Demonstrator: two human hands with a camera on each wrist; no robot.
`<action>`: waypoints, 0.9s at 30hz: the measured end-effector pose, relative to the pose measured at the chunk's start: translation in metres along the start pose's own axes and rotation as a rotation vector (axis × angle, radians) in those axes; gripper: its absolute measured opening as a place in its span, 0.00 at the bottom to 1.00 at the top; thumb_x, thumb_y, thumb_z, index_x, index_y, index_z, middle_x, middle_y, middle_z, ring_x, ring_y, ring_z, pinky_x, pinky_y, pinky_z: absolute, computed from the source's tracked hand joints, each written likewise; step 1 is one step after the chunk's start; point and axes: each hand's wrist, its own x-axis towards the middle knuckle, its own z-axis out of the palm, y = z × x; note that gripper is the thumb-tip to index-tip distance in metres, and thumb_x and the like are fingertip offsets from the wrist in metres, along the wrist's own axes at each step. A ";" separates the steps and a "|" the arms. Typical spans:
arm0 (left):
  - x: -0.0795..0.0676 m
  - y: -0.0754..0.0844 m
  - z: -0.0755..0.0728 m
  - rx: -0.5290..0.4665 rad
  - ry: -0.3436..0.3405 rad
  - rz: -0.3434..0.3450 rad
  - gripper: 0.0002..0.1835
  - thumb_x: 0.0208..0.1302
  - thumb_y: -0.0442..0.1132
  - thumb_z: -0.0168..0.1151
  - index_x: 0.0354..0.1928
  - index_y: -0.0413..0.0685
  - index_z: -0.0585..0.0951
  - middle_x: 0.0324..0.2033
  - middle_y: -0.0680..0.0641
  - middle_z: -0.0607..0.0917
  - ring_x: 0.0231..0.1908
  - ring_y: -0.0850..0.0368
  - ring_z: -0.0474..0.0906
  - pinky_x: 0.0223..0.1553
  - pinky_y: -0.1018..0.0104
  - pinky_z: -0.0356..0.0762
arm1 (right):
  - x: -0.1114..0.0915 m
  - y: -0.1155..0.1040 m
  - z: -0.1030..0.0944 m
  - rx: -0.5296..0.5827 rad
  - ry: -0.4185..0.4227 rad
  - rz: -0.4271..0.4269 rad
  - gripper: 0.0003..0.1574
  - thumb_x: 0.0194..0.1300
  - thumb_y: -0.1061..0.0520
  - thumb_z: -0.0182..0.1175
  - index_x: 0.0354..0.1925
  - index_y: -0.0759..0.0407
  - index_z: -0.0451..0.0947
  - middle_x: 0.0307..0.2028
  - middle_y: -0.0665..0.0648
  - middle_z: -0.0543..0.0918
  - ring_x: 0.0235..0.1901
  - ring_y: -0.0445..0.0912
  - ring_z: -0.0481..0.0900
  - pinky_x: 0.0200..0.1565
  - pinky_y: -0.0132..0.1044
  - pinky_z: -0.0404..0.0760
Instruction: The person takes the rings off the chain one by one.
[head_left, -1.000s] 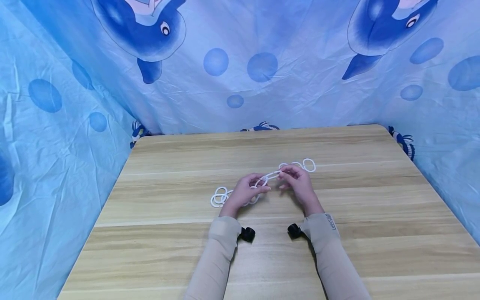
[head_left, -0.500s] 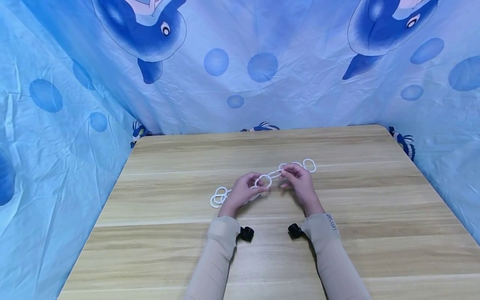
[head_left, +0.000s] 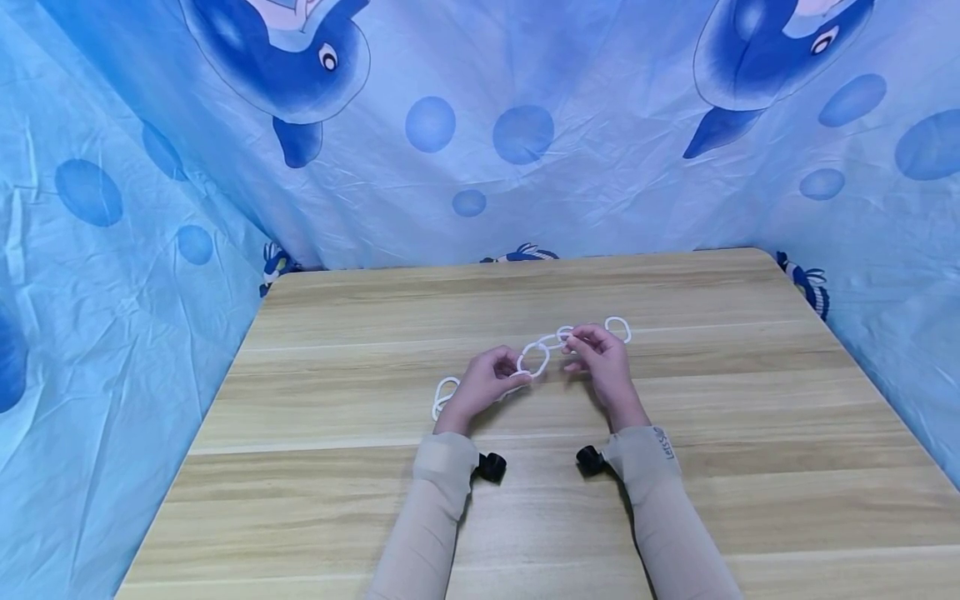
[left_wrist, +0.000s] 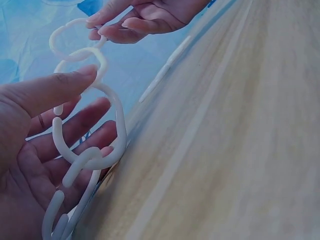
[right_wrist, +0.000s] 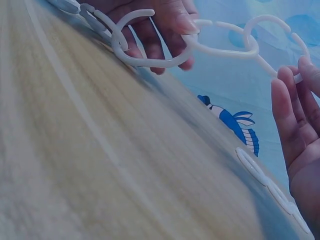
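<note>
A chain of white plastic C-shaped links [head_left: 548,358] spans between both hands above the table. My left hand [head_left: 487,385] pinches one link between thumb and fingers; in the left wrist view a larger open link [left_wrist: 120,125] hangs below the thumb, with further links hooked under it. The right hand [head_left: 606,367] pinches the link at the other end by its fingertips, as the right wrist view shows at the link [right_wrist: 270,70]. The chain's tail [head_left: 435,402] lies on the table left of the left hand, partly hidden by it.
Several more white links [right_wrist: 252,167] lie in a row on the wooden table [head_left: 337,500] behind the right hand; one shows [head_left: 628,332] to its right in the head view. A blue dolphin-print curtain [head_left: 480,233] hangs beyond the table's back edge.
The link between the hands has turned to face the head camera, and more of the chain shows there. The tail at left has shifted right. My right hand has moved slightly right.
</note>
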 end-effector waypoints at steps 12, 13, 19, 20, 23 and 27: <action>0.000 0.001 0.000 -0.149 -0.025 -0.035 0.08 0.65 0.32 0.61 0.40 0.37 0.71 0.45 0.33 0.86 0.43 0.48 0.85 0.42 0.71 0.81 | 0.000 0.000 0.000 0.031 0.001 -0.016 0.04 0.65 0.67 0.60 0.37 0.59 0.77 0.34 0.48 0.87 0.30 0.37 0.83 0.27 0.32 0.86; 0.000 0.002 0.000 -0.165 -0.027 -0.032 0.08 0.65 0.32 0.60 0.40 0.37 0.70 0.44 0.32 0.86 0.43 0.47 0.85 0.41 0.72 0.81 | 0.000 0.000 0.000 0.034 0.006 -0.013 0.04 0.65 0.67 0.60 0.38 0.60 0.77 0.34 0.49 0.87 0.30 0.37 0.83 0.27 0.31 0.86; 0.001 0.001 0.000 -0.240 -0.039 -0.007 0.10 0.68 0.30 0.56 0.46 0.32 0.69 0.44 0.28 0.84 0.45 0.38 0.84 0.43 0.73 0.81 | 0.000 -0.001 0.001 0.046 0.036 0.000 0.06 0.65 0.68 0.59 0.41 0.67 0.75 0.32 0.48 0.87 0.29 0.37 0.82 0.26 0.31 0.86; 0.001 0.001 0.000 -0.243 -0.035 -0.005 0.10 0.68 0.30 0.56 0.47 0.32 0.69 0.44 0.28 0.83 0.45 0.37 0.84 0.43 0.72 0.82 | -0.001 -0.002 0.001 0.048 0.040 0.001 0.06 0.65 0.68 0.59 0.41 0.68 0.75 0.32 0.47 0.87 0.29 0.37 0.82 0.26 0.31 0.86; 0.002 0.000 0.001 -0.240 -0.016 -0.006 0.11 0.68 0.32 0.57 0.48 0.31 0.72 0.42 0.28 0.83 0.44 0.36 0.84 0.41 0.67 0.83 | -0.001 -0.002 0.001 0.049 0.048 0.008 0.04 0.65 0.67 0.59 0.40 0.64 0.75 0.32 0.47 0.87 0.29 0.37 0.82 0.26 0.30 0.86; 0.002 0.001 0.001 -0.245 0.020 -0.004 0.12 0.66 0.32 0.60 0.47 0.31 0.75 0.39 0.31 0.84 0.41 0.40 0.84 0.40 0.66 0.83 | 0.000 -0.002 0.001 0.058 0.054 0.022 0.07 0.65 0.66 0.59 0.36 0.54 0.77 0.33 0.50 0.86 0.29 0.37 0.82 0.26 0.30 0.86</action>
